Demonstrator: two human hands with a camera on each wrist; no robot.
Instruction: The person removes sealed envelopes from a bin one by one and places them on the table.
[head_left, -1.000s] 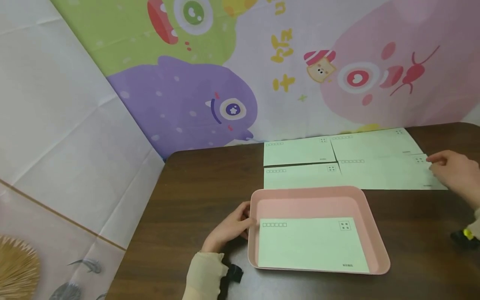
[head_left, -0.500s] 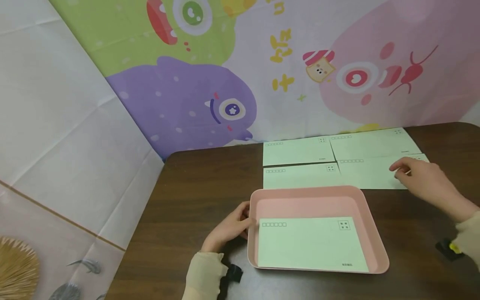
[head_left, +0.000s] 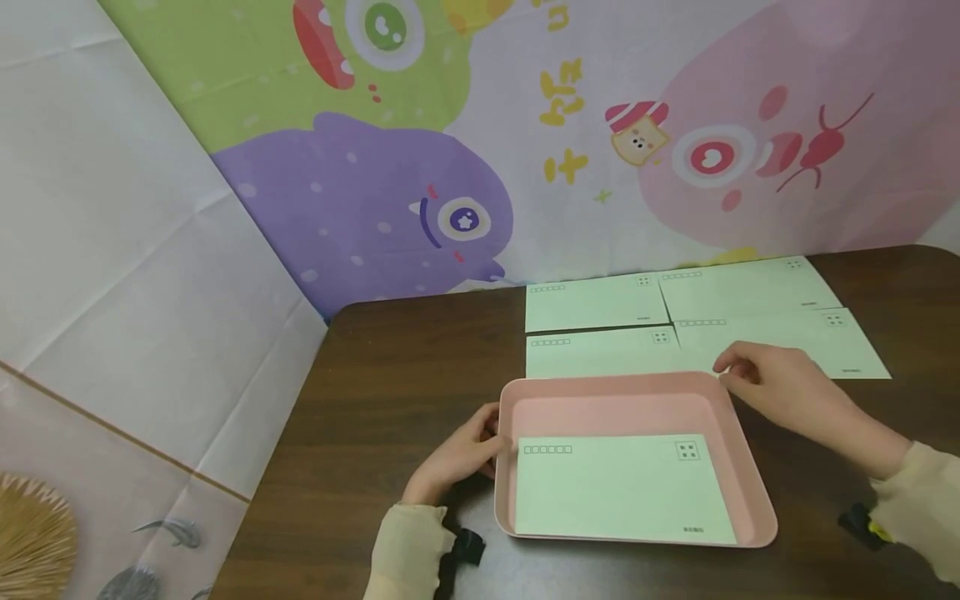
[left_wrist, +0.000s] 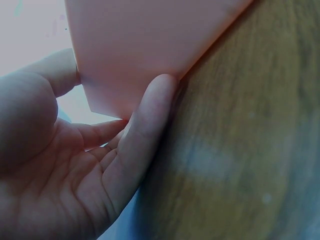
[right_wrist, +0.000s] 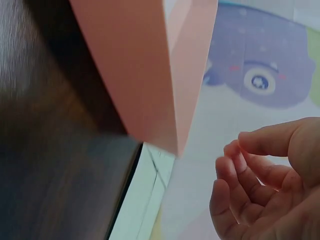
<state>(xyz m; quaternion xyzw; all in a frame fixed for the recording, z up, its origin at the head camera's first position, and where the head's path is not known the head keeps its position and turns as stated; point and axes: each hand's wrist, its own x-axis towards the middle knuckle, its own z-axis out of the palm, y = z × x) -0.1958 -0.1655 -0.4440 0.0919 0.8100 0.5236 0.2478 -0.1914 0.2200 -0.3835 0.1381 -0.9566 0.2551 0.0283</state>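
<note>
A pink tray (head_left: 611,415) stands on the table with a pale green envelope (head_left: 622,492) lying in it. My left hand (head_left: 459,457) grips the tray's left side; in the left wrist view the thumb is at the rim and fingers lie against the outer wall (left_wrist: 135,50). At the tray's far right corner is my right hand (head_left: 783,387), its fingers loosely curled and nothing between them. Seen from the right wrist, that hand (right_wrist: 260,182) is beside the tray corner (right_wrist: 165,135), with a gap between fingertips and wall.
Behind the tray, several more pale green envelopes (head_left: 750,287) lie in two rows; the tray's back rim overlaps the front row (head_left: 600,354) in the head view. A cartoon-print cloth (head_left: 360,208) hangs at the back edge of the dark wooden table (head_left: 375,400).
My right hand has moved left and nearer, from the right end of the front-row envelope to the tray's far right corner. The left hand and the tray stay as they were.
</note>
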